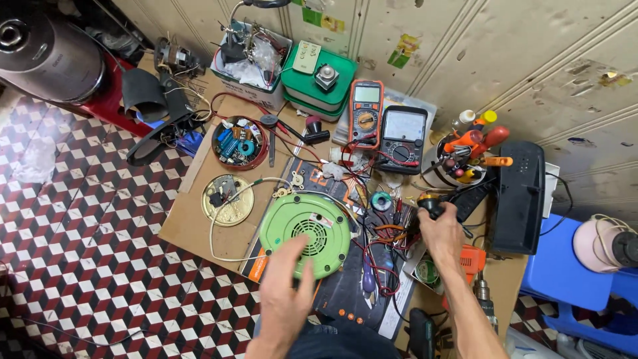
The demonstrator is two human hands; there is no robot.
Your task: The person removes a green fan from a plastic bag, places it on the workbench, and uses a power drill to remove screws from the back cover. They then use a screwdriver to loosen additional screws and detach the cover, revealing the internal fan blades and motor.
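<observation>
The left hand (284, 292) is motion-blurred and covers the near rim of the green round appliance base (305, 233). The right hand (440, 229) hides most of a small dark tool (430, 205), so its kind is unclear. The drill (480, 286) is partly behind that forearm.

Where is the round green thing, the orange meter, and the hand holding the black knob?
Round green appliance base (302, 229), head view: on its vented middle.
Orange meter (366, 113), head view: on its dial.
Right hand (440, 229), head view: on the back of the hand, fingers closed on a black knob (430, 204).
</observation>
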